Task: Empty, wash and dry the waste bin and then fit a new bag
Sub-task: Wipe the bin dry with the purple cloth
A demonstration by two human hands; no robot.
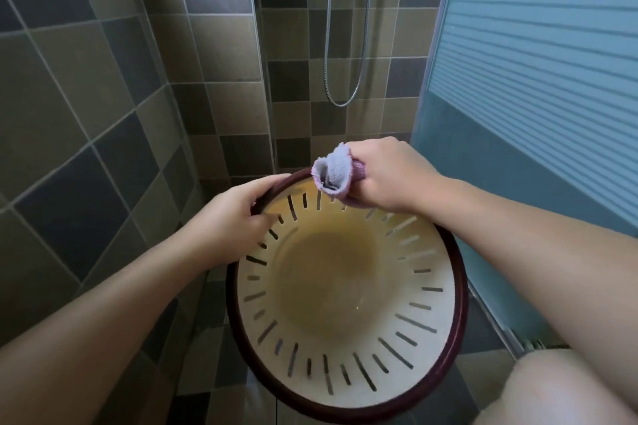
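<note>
Up close, the left hand (238, 214) grips the dark red rim of the waste bin (348, 386), while the right hand (386, 176) clutches a bunched lilac cloth (333, 171) at the far rim. Its slotted cream interior holds nothing, above the tiled shower floor (221, 366).

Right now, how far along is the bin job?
Emptying looks done: the waste bin holds no rubbish. Wiping is in hand: the left hand grips the dark rim while the right hand holds a purple cloth at the far rim. Whether this is washing or drying I cannot tell. No bag is fitted yet.
</note>
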